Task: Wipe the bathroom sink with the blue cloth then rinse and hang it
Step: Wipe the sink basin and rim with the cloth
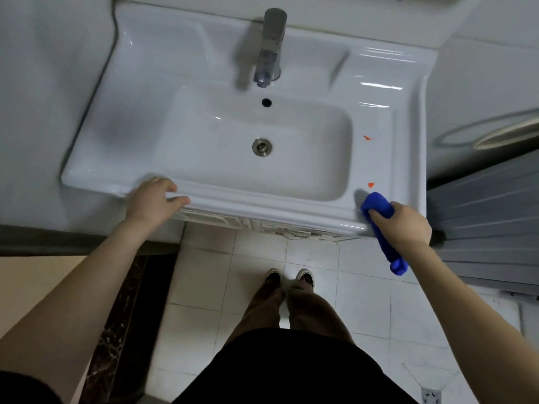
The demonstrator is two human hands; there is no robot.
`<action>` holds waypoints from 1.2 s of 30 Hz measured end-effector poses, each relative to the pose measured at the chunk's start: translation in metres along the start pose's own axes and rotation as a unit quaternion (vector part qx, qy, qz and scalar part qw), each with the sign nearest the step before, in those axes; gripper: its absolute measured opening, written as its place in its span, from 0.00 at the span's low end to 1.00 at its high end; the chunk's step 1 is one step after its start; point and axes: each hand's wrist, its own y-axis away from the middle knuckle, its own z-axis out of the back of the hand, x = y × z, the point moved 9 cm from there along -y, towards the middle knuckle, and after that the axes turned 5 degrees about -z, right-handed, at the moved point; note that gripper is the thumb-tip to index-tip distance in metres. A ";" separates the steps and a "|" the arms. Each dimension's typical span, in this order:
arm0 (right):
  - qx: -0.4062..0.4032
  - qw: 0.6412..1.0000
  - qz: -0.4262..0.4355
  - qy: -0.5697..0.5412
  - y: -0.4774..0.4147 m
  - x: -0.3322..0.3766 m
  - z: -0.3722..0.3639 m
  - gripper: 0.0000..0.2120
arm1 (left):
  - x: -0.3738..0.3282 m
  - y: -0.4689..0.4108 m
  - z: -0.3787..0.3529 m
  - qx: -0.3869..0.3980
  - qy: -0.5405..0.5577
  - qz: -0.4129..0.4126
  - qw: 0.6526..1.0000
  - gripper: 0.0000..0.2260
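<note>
**A:** The right hand [405,225] was wrapped round the rolled blue cloth [379,204]. Its top end touched the ledge just past the knuckles, and its tail hung below the fist.

**B:** And the left hand [151,196]?

**A:** Curled over the sink [262,204], well off to the side.

**B:** The target?

**A:** Orange smears: one [371,185] just beyond the cloth's tip, another [368,137] farther ahead. The roll pointed almost straight at them, so a forward push looked likely.

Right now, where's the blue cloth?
Head view, right side: right hand grips the blue cloth at the front-right corner of the sink, beside the nearer orange spot.
</note>
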 end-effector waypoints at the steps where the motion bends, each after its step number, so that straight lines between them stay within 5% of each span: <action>1: 0.001 1.000 0.000 -0.001 0.000 -0.001 0.000 0.18 | -0.012 0.000 0.002 -0.002 -0.007 0.012 1.000 0.18; 6: 0.005 1.000 0.006 -0.016 0.003 0.002 0.002 0.18 | -0.157 0.021 -0.016 -0.056 0.078 -0.124 0.988 0.19; 12: 0.000 1.000 0.025 -0.017 0.004 0.003 0.003 0.18 | -0.301 0.054 -0.116 0.037 0.094 -0.257 0.961 0.20; 17: -0.038 0.992 0.113 0.028 0.004 -0.029 0.018 0.19 | -0.304 0.051 -0.144 0.018 0.083 -0.222 0.971 0.11; 21: -0.073 0.995 0.071 0.013 0.012 -0.025 0.015 0.19 | -0.304 0.049 -0.145 0.004 0.096 -0.192 0.977 0.09; 25: -0.020 0.979 0.203 -0.006 0.040 0.028 -0.008 0.21 | -0.303 0.048 -0.144 -0.003 0.090 -0.180 0.980 0.07; 29: -0.072 0.978 0.189 0.057 -0.026 -0.019 0.032 0.21 | -0.300 0.045 -0.146 0.006 0.098 -0.161 0.982 0.07; 32: -0.074 0.956 0.271 0.089 -0.074 -0.002 0.039 0.18 | -0.300 0.044 -0.149 0.003 0.101 -0.163 0.981 0.08; 36: -0.080 0.975 0.202 0.043 -0.130 0.018 0.060 0.20 | -0.296 0.040 -0.151 0.001 0.114 -0.147 0.983 0.08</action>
